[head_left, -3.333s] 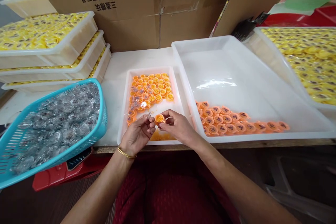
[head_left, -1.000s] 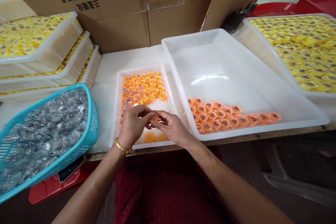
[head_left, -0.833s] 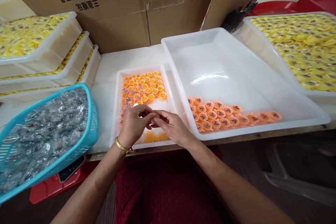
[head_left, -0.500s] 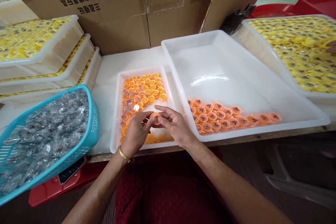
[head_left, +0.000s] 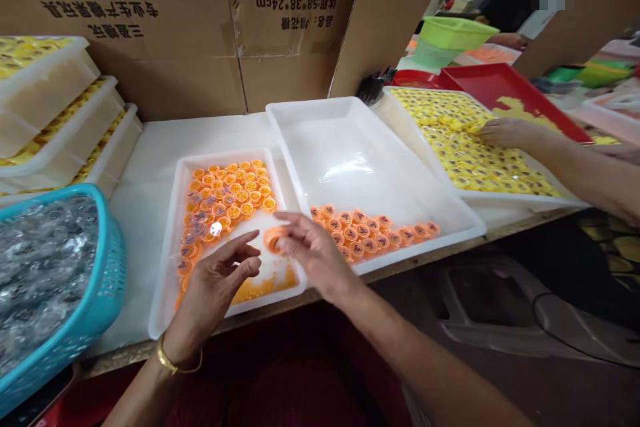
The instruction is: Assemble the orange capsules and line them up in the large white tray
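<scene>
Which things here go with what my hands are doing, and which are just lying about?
Likely part of it:
orange cup in your right hand
small white tray with orange cups
large white tray with printed orange cups
turquoise basket of clear plastic pieces

Just around:
stacked trays
printed cardboard
red tray
yellow pieces under another person's hand

from my head, the one camera looks forward and down across the table [head_left: 153, 147]. it sees my left hand [head_left: 213, 287] and right hand [head_left: 320, 259] from above, close by, with the cardboard [head_left: 175, 67] farther off.
</scene>
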{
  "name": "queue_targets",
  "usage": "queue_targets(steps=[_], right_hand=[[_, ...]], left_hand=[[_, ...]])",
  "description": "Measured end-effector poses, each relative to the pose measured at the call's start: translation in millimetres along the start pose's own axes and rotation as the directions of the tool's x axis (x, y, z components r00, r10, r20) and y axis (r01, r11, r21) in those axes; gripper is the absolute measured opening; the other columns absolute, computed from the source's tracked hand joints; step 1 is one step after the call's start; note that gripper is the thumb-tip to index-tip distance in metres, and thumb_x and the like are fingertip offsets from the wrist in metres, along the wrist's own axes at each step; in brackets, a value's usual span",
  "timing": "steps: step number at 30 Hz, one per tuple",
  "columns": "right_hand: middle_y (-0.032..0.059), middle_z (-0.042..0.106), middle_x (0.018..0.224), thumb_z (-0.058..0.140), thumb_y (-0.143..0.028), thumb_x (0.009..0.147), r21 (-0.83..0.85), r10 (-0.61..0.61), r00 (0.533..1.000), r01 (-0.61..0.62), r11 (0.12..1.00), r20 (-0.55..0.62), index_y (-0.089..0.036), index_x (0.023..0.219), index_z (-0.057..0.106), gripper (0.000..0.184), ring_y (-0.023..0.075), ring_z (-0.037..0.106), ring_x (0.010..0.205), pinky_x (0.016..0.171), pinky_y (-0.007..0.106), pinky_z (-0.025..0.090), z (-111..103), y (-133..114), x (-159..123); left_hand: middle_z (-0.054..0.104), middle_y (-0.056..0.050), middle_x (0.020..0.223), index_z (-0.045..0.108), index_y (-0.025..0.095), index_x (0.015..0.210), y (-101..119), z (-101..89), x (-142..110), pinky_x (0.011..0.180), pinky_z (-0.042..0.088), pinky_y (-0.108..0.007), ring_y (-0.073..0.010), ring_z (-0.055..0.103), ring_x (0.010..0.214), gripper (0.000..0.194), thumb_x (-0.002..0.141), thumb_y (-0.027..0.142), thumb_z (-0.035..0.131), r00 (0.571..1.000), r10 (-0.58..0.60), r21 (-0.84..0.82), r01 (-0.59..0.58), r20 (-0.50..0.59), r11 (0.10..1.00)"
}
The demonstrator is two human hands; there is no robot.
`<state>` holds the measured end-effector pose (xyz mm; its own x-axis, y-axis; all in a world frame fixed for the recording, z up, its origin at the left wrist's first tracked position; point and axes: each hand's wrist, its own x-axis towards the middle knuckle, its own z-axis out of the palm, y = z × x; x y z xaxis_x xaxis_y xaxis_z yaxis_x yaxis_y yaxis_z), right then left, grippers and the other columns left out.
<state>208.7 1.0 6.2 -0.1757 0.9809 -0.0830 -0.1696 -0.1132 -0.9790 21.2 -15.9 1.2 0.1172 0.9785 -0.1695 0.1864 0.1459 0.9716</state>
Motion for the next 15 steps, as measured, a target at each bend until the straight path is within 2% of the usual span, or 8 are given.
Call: queue_targets(steps=[2,4,5,7,9,11,15], right_hand=[[0.0035,0.067,0.101,0.059,-0.026,0.082,-0.223,-0.048,0.988,0.014,0.975,-0.146,-0.024,0.118,0.056,0.036,0.0153,0.063,0.095,0.090,0.035,0.049,-33.5,-15.6,19.3],[0.0070,0.064,0.113,0.054,-0.026,0.086,-0.481,-0.014,0.965,-0.119,0.869,-0.262,-0.021,0.117,0.057,0.032,0.0147,0.062,0.097,0.087,0.032,0.049,-67.7,-21.8,46.1],[0.0083,0.064,0.114,0.052,-0.026,0.087,-0.579,0.035,0.958,-0.202,0.790,-0.285,-0.018,0.116,0.057,0.031,0.0135,0.063,0.093,0.083,0.029,0.050,-82.2,-20.8,59.9],[0.0103,0.066,0.108,0.058,-0.023,0.083,-0.655,0.092,0.951,-0.272,0.705,-0.296,-0.013,0.109,0.062,0.028,0.0130,0.064,0.084,0.077,0.026,0.050,-101.9,-12.5,84.2],[0.0090,0.069,0.100,0.064,-0.019,0.077,-0.688,0.117,0.953,-0.285,0.668,-0.280,-0.012,0.102,0.066,0.026,0.0121,0.064,0.078,0.073,0.023,0.050,-109.0,-0.4,101.3],[0.0068,0.070,0.095,0.068,-0.019,0.074,-0.718,0.135,0.956,-0.286,0.635,-0.260,-0.014,0.099,0.067,0.025,0.0109,0.064,0.073,0.069,0.021,0.049,-106.9,9.5,110.8],[0.0053,0.071,0.086,0.070,-0.022,0.073,-0.769,0.181,0.958,-0.287,0.571,-0.223,-0.015,0.092,0.070,0.021,0.0117,0.063,0.064,0.063,0.022,0.049,-96.6,13.3,114.9]], left_hand=[[0.067,-0.004,0.092,0.056,0.022,0.126,3.7,-3.2,-0.3,0.073,0.058,-0.035,-0.0190,0.067,0.080,0.056,0.076,0.046,0.064,0.999,0.014,-0.009,-0.015,-0.036,1.000],[0.067,-0.005,0.094,0.057,0.020,0.125,3.6,-5.0,-0.8,0.073,0.059,-0.036,-0.0201,0.067,0.083,0.054,0.078,0.049,0.061,0.997,0.012,0.023,-0.011,-0.073,1.000],[0.067,-0.006,0.094,0.059,0.019,0.121,2.1,-5.1,-1.3,0.073,0.059,-0.036,-0.0205,0.067,0.083,0.053,0.078,0.049,0.060,0.997,0.001,0.047,0.003,-0.078,0.999],[0.068,-0.007,0.093,0.064,0.017,0.113,-2.4,-3.8,-2.6,0.072,0.059,-0.036,-0.0209,0.067,0.080,0.049,0.077,0.051,0.061,0.998,-0.030,0.088,0.035,-0.057,0.996],[0.069,-0.008,0.092,0.066,0.017,0.108,-6.9,-1.8,-4.3,0.070,0.059,-0.036,-0.0209,0.068,0.077,0.047,0.077,0.051,0.060,0.999,-0.043,0.100,0.045,-0.017,0.994],[0.070,-0.008,0.090,0.067,0.017,0.105,-9.5,-1.1,-6.1,0.070,0.058,-0.035,-0.0206,0.068,0.076,0.044,0.077,0.051,0.060,0.999,-0.042,0.104,0.042,0.004,0.994],[0.070,-0.008,0.085,0.069,0.015,0.099,-8.6,-7.8,-10.6,0.067,0.058,-0.035,-0.0198,0.067,0.073,0.041,0.076,0.048,0.062,0.998,-0.051,0.091,0.055,-0.040,0.994]])
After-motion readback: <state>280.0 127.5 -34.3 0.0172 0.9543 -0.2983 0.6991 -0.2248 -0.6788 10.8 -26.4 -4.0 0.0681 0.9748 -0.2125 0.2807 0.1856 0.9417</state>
